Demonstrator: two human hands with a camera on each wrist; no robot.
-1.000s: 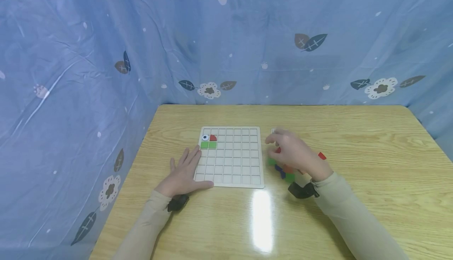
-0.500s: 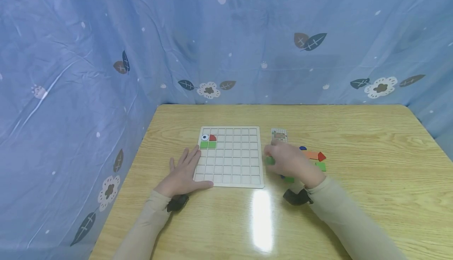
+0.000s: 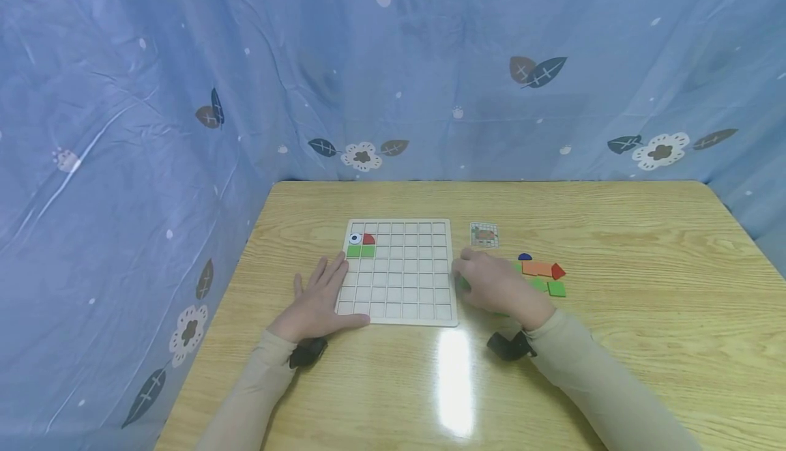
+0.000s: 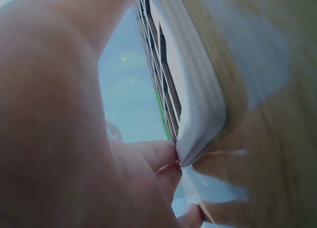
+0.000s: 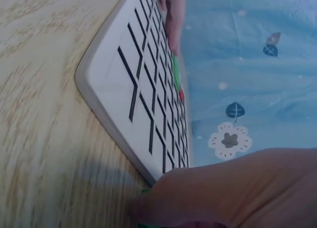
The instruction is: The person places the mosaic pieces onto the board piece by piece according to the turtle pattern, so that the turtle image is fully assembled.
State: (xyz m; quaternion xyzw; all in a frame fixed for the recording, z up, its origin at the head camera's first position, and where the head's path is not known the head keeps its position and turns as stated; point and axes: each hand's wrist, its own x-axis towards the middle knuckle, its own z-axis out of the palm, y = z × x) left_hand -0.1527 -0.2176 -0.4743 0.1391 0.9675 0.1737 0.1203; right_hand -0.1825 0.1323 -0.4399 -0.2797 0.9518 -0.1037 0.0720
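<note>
My left hand [image 3: 316,304] lies fingers spread, touching the left edge of the gridded board [image 3: 403,277] on the desk [image 3: 638,267]. My right hand [image 3: 494,284], fingers bent, covers a green piece [image 3: 463,284] beside the right edge; grip cannot be determined.

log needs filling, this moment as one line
left hand: touching grid board; right hand: at green piece, grip unclear; placed: eye piece, red piece, green squares

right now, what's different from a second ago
The right hand has moved toward the person and slightly left, nearer the grid board, uncovering the picture card. Whether it grips the green piece under it is unclear. The left hand, the board and its four pieces stayed put.
</note>
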